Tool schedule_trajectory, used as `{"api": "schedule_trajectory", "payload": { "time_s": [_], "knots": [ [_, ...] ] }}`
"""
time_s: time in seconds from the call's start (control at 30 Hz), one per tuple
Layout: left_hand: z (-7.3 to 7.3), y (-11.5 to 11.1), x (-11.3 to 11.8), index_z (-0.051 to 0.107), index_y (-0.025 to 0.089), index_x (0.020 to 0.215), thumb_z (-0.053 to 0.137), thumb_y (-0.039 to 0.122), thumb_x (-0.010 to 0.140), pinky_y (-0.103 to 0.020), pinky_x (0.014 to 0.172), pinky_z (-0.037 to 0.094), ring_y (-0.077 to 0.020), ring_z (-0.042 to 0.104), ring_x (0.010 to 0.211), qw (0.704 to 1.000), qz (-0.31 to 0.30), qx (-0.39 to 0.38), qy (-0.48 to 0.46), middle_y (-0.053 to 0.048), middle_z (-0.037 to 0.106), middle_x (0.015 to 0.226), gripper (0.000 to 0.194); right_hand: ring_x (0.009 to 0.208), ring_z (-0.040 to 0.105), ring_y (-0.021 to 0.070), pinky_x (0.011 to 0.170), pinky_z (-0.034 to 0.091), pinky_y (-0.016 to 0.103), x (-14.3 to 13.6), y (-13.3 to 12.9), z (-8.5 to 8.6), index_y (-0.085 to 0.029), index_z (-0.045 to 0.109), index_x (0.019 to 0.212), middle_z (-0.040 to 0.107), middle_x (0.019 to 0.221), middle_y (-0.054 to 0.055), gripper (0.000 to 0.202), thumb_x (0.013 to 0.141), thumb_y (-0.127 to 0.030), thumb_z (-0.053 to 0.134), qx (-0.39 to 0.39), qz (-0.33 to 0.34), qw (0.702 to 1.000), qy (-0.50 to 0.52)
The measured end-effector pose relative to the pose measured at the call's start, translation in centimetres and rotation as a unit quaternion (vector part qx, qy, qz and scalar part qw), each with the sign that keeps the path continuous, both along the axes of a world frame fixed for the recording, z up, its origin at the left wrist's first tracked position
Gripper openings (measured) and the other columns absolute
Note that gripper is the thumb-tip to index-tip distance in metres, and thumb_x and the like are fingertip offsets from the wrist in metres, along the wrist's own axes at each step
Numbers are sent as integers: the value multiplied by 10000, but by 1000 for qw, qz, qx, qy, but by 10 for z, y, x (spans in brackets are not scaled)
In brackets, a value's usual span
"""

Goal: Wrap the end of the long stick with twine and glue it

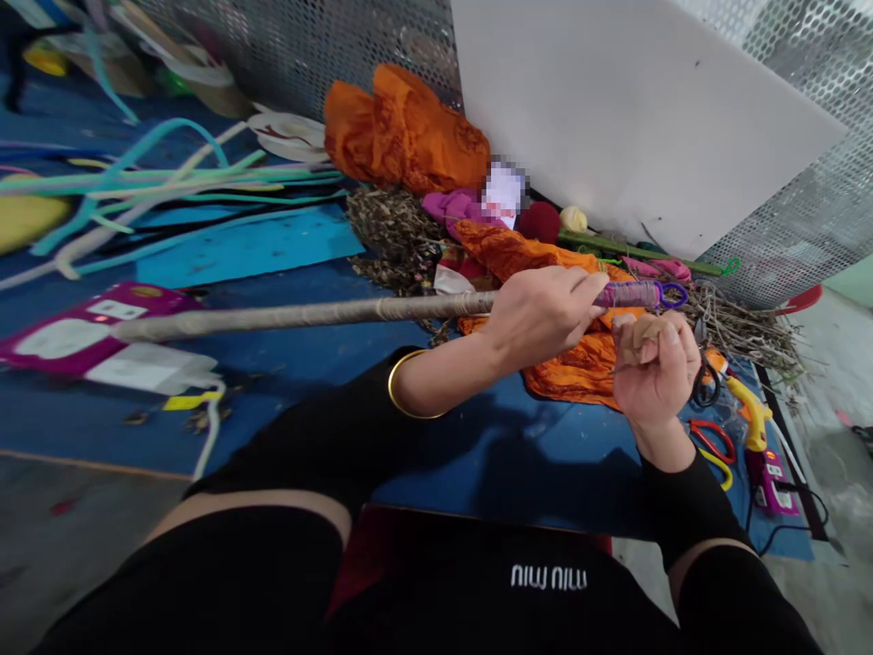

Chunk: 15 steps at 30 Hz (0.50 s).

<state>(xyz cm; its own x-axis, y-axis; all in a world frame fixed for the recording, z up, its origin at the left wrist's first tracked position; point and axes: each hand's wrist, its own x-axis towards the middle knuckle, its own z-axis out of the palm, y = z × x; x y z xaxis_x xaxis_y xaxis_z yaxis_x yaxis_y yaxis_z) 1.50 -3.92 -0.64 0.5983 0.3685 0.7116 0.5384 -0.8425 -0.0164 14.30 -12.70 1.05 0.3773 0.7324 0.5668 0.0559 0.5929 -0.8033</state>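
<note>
My left hand [538, 314] is wrapped round a long stick [327, 314], which looks bound in pale brown cord or tape. The stick runs left across the table, and its far end lies over a purple power strip [102, 332]. Beyond my fingers, its right end has a purple and grey wrapped section [631, 294] with a small blue-violet loop [673, 295] at the tip. Just below that tip, my right hand [658, 368] is closed, its thumb and fingers pinched together. Something small and tan shows between them, too little to name.
Orange cloth [402, 127], dried plant bits [388, 232] and a bundle of twigs [743, 327] lie along the back. Scissors with red handles [713, 441], a yellow glue gun [750, 414] and another power strip [774, 482] are at right. Coloured foam-like strips [177, 182] spread at left.
</note>
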Motion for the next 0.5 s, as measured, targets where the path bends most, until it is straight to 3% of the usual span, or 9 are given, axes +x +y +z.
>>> {"api": "schedule_trajectory", "payload": {
  "time_s": [0.13,0.3,0.5],
  "knots": [
    [1,0,-1,673,135,1209,414,371,1064,-321,660,442,-233,704,828,1000,-10,-7,-19,-109,749,949,380,430,248,108,600,420,363,-3,-6,1,-244,373,556,278,481,-68,467,930,-424,586,25,1,1000,-2],
    [-2,-1,0,680,147,1233,407,360,1052,-307,639,437,-223,706,810,1000,-3,13,-24,-96,758,951,391,419,278,67,573,380,297,-5,-8,-3,-205,399,580,323,485,-79,431,951,-323,584,93,48,994,9],
    [3,2,-4,728,178,1211,514,388,1007,-296,689,487,-232,735,877,995,-20,-92,-43,-85,787,1004,362,443,329,75,603,408,293,-6,6,-21,-204,438,565,356,485,-72,431,928,-349,621,107,49,993,24]
  ]
}}
